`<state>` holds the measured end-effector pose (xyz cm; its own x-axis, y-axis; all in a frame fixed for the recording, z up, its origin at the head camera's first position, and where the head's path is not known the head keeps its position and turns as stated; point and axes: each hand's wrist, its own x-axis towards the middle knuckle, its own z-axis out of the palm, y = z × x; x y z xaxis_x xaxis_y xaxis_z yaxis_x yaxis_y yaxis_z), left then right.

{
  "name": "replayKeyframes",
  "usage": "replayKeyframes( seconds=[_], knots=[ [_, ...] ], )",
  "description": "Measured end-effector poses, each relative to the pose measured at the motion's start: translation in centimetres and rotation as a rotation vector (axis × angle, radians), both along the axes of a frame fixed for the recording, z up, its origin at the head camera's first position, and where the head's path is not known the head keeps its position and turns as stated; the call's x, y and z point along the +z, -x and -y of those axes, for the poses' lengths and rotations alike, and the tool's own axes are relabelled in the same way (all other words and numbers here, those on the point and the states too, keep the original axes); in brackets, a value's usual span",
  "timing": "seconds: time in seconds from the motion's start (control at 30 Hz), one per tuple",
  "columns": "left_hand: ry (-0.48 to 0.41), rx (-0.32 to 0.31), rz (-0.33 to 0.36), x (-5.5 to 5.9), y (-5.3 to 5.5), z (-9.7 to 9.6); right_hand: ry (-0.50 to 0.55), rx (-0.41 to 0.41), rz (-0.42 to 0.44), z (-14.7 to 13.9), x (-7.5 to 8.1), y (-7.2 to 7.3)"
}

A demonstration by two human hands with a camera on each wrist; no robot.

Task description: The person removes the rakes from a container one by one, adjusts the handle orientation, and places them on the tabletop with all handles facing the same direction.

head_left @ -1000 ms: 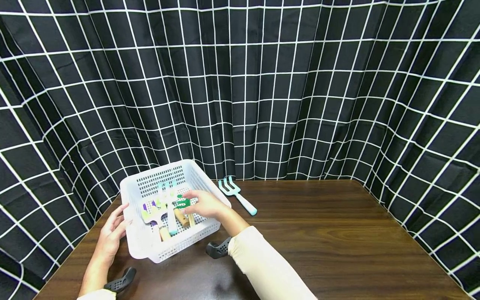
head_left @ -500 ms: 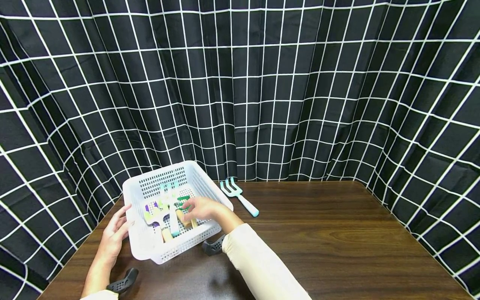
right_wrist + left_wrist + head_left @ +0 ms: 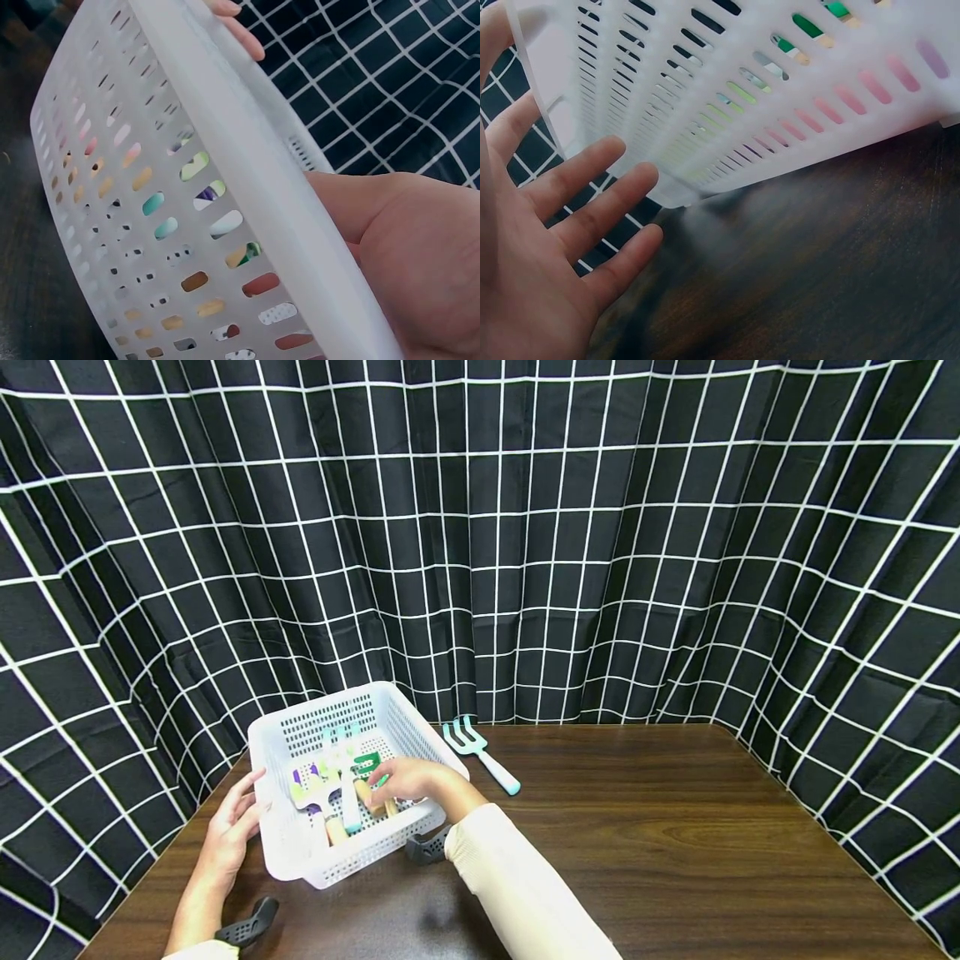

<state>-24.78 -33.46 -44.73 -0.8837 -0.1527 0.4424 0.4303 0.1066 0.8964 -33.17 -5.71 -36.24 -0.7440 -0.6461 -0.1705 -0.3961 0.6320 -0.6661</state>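
A white perforated plastic basket (image 3: 285, 847) stands tilted on the table, with several small garden tools inside. My left hand (image 3: 228, 827) touches its left rim, fingers extended; in the left wrist view, the spread fingers (image 3: 592, 191) lie beside the basket wall. My right hand (image 3: 408, 779) reaches over the right side into the basket. Its curled fingers pinch a wooden handle (image 3: 364, 793) near a green tool head (image 3: 366, 763). In the right wrist view the rim hides those fingertips. Beside them lie a white-and-teal handle (image 3: 350, 806) and a wooden-handled trowel (image 3: 336, 831).
A light-teal hand fork (image 3: 495, 771) lies on the brown wooden table (image 3: 637, 827) just right of the basket. Black curtain (image 3: 562, 568) with a white grid hangs around the back and sides of the table.
My right hand has lowered into the basket, and its fingers have moved from above the green tool head down onto the wooden handle. The left hand stays at the rim.
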Motion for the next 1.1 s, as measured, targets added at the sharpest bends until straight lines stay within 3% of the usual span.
replayKeyframes(
  seconds=[0.2, 0.43, 0.67, 0.8, 0.9, 1.1],
  knots=[
    [0.025, 0.012, 0.025, 0.1, -0.1, 0.1, -0.034, 0.004, 0.012, 0.1, -0.2, 0.3],
    [0.016, 0.012, 0.024, 0.0, 0.0, 0.2, -0.072, 0.071, 0.038, 0.3, -0.5, 0.6],
    [0.01, 0.003, 0.022, -0.1, 0.1, 0.1, -0.022, 0.104, 0.083, 0.2, -0.6, 0.8],
    [0.016, 0.003, 0.028, 0.0, 0.2, 0.1, 0.052, 0.069, 0.103, 0.1, -0.7, 0.9],
    [0.022, 0.006, 0.033, 0.0, 0.2, 0.1, 0.119, 0.008, 0.057, 0.0, -0.7, 0.9],
    [0.012, 0.0, 0.018, -0.1, 0.1, 0.2, 0.217, -0.098, -0.114, -0.1, -0.8, 1.1]
  ],
)
